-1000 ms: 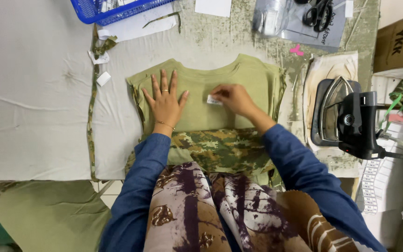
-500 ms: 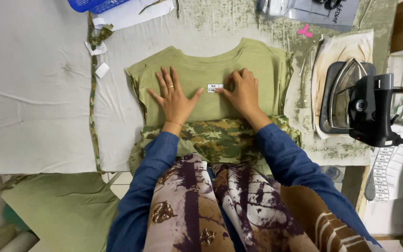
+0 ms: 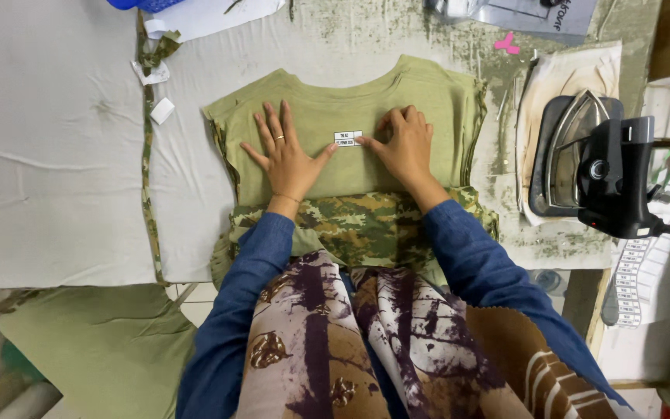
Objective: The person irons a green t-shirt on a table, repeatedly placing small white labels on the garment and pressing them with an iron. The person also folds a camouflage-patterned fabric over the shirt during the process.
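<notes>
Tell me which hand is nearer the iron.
Right. The right hand rests on the olive garment left of the iron; the left hand lies flat farther left, beyond the small white label.

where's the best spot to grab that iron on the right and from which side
Probably by the black handle of the iron, coming in from the right side with the right hand. The iron lies tipped with its metal soleplate facing left, so the handle side is the far safer approach.
</notes>
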